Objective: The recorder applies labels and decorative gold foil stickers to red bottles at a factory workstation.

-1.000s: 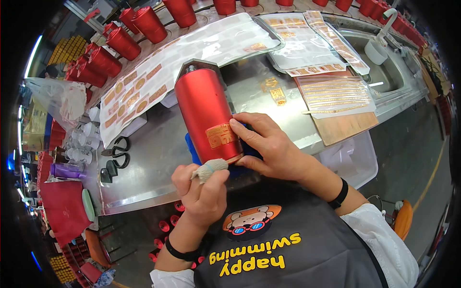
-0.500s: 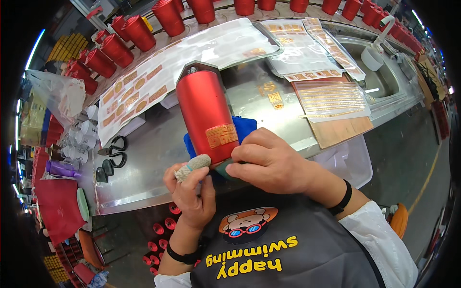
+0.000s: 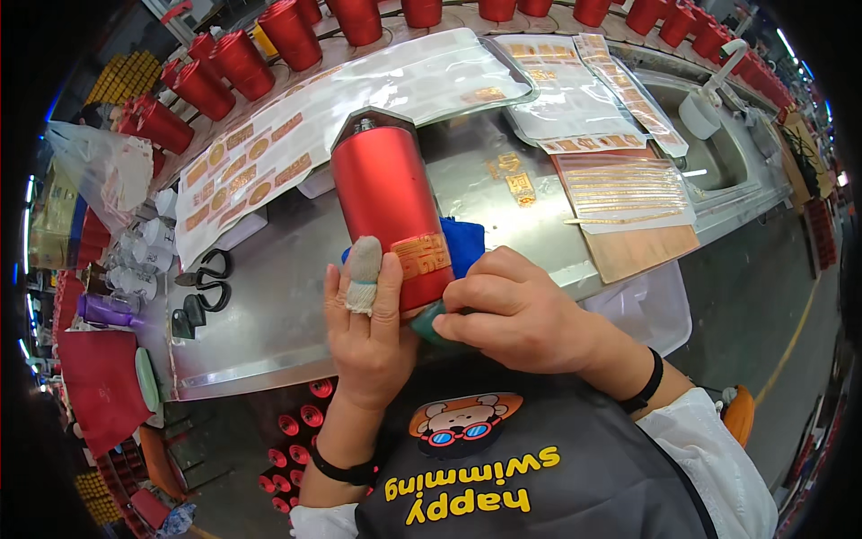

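Observation:
A glossy red metal cylinder (image 3: 377,180) lies with its near end toward me, against a dark angular holder (image 3: 359,118) at its far end. A gold patterned sticker (image 3: 421,257) sits on its near side. My left hand (image 3: 373,346) rests by the near left end with fingers stretched out; one finger wears a pale cloth cover (image 3: 364,265). My right hand (image 3: 507,314) is closed at the near right end, on a dark green piece (image 3: 440,325) that is partly hidden. A blue cloth (image 3: 465,244) shows beneath the cylinder.
Sheets of gold stickers (image 3: 238,175) lie to the left and far side. A wooden board (image 3: 637,251) with gold strips is at the right, before a sink (image 3: 718,162). Black-handled scissors (image 3: 214,274) lie at left. Red cups (image 3: 359,20) line the far edge.
My left hand has moved up from the near end, its bent fingers now stretched along the cylinder's left side. The cylinder has turned slightly, bringing the sticker rightward. My right hand stays closed.

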`<state>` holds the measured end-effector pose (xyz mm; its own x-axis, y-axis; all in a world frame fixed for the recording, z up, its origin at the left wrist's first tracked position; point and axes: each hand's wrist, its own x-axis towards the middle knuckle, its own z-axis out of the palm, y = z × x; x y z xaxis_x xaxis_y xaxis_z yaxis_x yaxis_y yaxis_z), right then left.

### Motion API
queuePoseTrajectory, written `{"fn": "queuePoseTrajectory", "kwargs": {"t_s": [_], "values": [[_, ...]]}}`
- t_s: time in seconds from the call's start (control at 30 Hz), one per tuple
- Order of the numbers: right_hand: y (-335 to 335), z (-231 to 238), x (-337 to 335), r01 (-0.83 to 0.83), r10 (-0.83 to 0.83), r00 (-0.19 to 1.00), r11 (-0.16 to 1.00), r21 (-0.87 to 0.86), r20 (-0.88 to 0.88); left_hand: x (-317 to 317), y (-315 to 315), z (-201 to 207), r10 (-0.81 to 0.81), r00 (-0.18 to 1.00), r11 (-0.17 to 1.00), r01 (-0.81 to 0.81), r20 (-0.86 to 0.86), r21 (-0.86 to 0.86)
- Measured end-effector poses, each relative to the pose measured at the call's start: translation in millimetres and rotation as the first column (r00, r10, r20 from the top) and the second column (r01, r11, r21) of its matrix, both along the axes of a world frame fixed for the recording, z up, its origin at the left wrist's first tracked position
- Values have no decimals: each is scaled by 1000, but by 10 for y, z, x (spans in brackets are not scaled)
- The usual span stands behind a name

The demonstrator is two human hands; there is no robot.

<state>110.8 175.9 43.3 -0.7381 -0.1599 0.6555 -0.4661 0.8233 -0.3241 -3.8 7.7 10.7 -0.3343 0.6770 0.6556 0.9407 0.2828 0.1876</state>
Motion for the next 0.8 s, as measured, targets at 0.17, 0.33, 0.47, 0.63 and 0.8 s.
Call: {"fn": "queuePoseTrajectory", "kwargs": {"t_s": [0.17, 0.33, 0.47, 0.63, 0.8], "values": [[13, -26, -15, -30, 30, 1000, 999, -14, -7, -14, -106, -48, -89, 971, 990, 62, 224, 128], [50, -59, 8, -37, 36, 999, 997, -68, -9, -26, 36, 54, -43, 998, 996, 47, 44, -75], [58, -76, -18, -79, 78, 997, 990, -121, -11, -16, -141, -105, -73, 940, 994, 43, 332, 98], [140, -85, 12, -92, 92, 996, 986, -138, -3, 4, 44, 174, 27, 999, 998, -24, 47, -53], [119, -112, -8, -111, 113, 994, 983, -149, 8, 1, -142, -146, -67, 793, 991, -19, 606, 134]]}}
